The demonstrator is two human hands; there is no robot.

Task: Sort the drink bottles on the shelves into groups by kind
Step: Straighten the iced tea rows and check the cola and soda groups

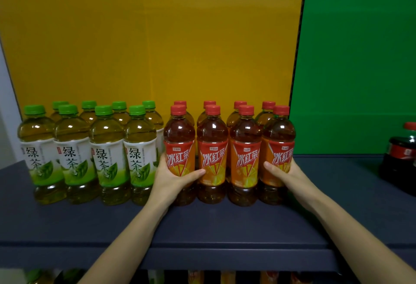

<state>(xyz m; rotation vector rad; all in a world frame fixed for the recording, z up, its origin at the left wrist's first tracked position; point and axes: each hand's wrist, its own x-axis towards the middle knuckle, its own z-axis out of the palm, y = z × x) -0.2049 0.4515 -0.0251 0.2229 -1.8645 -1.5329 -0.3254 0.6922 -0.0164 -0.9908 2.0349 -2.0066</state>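
I judge this shelf point(225, 227) nearly sorted: green tea bottles point(74, 148) grouped at left, red iced-tea bottles point(212, 155) just beside them, my left hand point(171, 178) and right hand point(290, 175) each curled round a front-row end bottle, one dark bottle point(398, 160) standing apart at far right.

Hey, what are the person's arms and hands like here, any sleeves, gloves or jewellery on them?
No sleeve shows on the left forearm or the right forearm; both are bare up to the frame's edge. The left hand and the right hand wear no gloves, and no watch, bracelet or ring is visible.
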